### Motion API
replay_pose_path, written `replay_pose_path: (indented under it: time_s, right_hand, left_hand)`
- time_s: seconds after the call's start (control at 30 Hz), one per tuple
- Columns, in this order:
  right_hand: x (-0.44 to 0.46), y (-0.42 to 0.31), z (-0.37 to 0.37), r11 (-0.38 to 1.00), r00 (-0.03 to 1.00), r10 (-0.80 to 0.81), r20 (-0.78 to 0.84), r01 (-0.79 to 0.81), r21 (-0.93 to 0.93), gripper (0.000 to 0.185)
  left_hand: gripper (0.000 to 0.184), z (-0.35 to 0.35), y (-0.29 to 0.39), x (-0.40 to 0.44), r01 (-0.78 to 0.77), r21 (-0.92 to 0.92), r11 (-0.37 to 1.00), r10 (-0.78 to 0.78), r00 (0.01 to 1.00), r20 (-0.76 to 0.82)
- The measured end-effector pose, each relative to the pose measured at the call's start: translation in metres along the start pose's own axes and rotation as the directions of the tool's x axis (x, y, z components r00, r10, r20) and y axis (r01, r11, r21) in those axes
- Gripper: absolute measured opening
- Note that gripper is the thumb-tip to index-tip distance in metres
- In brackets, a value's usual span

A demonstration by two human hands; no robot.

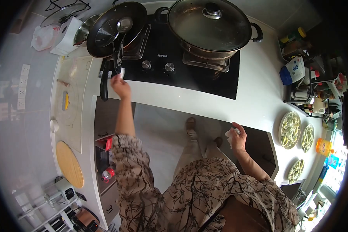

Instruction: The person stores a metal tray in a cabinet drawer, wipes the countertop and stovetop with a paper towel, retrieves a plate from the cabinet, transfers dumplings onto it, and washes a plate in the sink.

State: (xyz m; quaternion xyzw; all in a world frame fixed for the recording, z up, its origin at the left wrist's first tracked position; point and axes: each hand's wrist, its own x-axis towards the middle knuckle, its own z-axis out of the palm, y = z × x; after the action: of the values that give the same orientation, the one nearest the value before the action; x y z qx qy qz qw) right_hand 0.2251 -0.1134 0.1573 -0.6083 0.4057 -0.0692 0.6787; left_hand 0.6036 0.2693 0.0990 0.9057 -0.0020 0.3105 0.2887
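My left hand (121, 88) reaches to the front edge of the stove, its fingers closed on a small white piece (122, 73) that looks like tissue. Just above those fingers are the dark handle ends of a ladle (124, 25) and a wire strainer (106, 32); I cannot tell whether I touch them. Both utensils lie in a black frying pan (137, 13) on the left burner, its long handle (104, 83) pointing toward me. My right hand (239, 140) is closed around a crumpled white tissue (232, 136), low beside the counter's front edge.
A large lidded pot (208, 31) covers the right burner of the black stove (162, 73). Plates of dumplings (290, 129) stand on the right counter, near a rack of bottles (309, 87). On the left are a round wooden board (69, 164) and a yellow-handled tool (66, 101).
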Motion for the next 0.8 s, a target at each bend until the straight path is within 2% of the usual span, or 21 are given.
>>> replay_pose_path:
  time_s: [0.1, 0.13, 0.2, 0.27, 0.33, 0.47, 0.53, 0.6, 0.7, 0.8]
  right_hand:
    - [-0.003, 0.008, -0.006, 0.999, 0.999, 0.033, 0.001, -0.033, 0.017, 0.026]
    - [-0.001, 0.009, -0.009, 1.000, 1.000, 0.022, 0.002, -0.022, 0.014, 0.026]
    - [-0.003, 0.009, -0.014, 1.000, 1.000, 0.011, 0.009, -0.011, 0.006, 0.026]
    - [-0.002, 0.011, -0.016, 1.000, 1.000, 0.020, 0.003, -0.020, 0.000, 0.026]
    - [-0.005, 0.013, -0.018, 1.000, 1.000, 0.025, 0.010, -0.024, -0.007, 0.026]
    - [-0.008, 0.005, -0.024, 1.000, 0.999, 0.007, 0.048, -0.007, 0.003, 0.026]
    - [-0.008, 0.002, -0.026, 1.000, 0.998, -0.002, 0.059, 0.001, 0.020, 0.026]
    - [-0.010, 0.000, -0.023, 1.000, 0.999, 0.000, 0.052, 0.001, -0.021, 0.026]
    - [-0.006, -0.001, -0.022, 0.999, 0.999, 0.001, 0.036, 0.000, -0.040, 0.026]
    - [-0.006, -0.008, -0.017, 0.999, 0.998, 0.044, 0.034, -0.044, 0.000, 0.026]
  left_hand:
    - [0.027, 0.013, -0.030, 0.017, 0.084, 0.049, 0.995, -0.092, 0.980, 0.175]
    - [0.027, 0.022, -0.031, 0.007, 0.022, 0.111, 0.994, -0.039, 0.988, 0.149]
    - [0.027, 0.019, 0.021, -0.025, -0.095, 0.247, 0.964, 0.068, 0.991, 0.115]
    - [0.029, 0.021, 0.056, -0.056, -0.220, 0.203, 0.954, 0.183, 0.966, 0.184]
    - [0.035, 0.020, 0.111, -0.092, -0.234, 0.045, 0.971, 0.216, 0.945, 0.247]
    - [0.038, 0.025, 0.192, -0.142, -0.310, -0.074, 0.948, 0.318, 0.927, 0.199]
    - [0.037, 0.025, 0.214, -0.154, -0.305, -0.140, 0.942, 0.332, 0.907, 0.258]
    - [0.034, 0.017, 0.235, -0.159, -0.201, -0.242, 0.949, 0.279, 0.893, 0.354]
    - [0.036, 0.019, 0.232, -0.147, -0.144, -0.405, 0.903, 0.283, 0.908, 0.309]
    - [0.041, 0.013, 0.213, -0.093, -0.174, -0.458, 0.872, 0.251, 0.961, 0.112]
